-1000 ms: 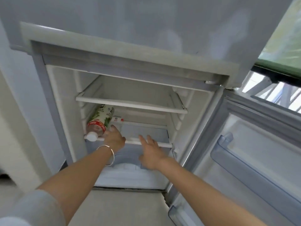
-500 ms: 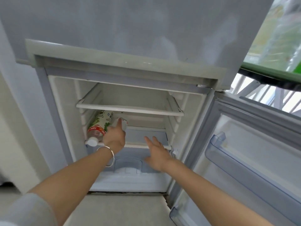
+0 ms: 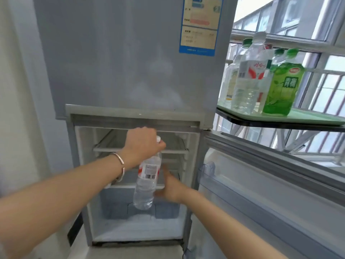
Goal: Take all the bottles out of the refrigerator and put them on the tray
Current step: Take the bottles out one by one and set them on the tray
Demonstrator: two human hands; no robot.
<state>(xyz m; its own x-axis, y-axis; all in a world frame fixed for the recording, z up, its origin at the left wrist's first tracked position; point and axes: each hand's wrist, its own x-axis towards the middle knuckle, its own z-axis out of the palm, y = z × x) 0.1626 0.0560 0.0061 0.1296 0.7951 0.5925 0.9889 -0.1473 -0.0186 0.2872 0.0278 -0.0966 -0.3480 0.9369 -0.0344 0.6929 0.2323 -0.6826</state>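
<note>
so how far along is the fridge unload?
Done: several bottles already stand on the green tray. In hand: the left hand grips a clear water bottle by its neck in front of the open refrigerator; the right hand is open beside it. Left: set it on the tray. Visible shelves look empty.

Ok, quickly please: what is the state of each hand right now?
Left hand: closed around the neck of the water bottle, which hangs below it.
Right hand: open, fingers spread, holding nothing, beside the bottle.
</note>
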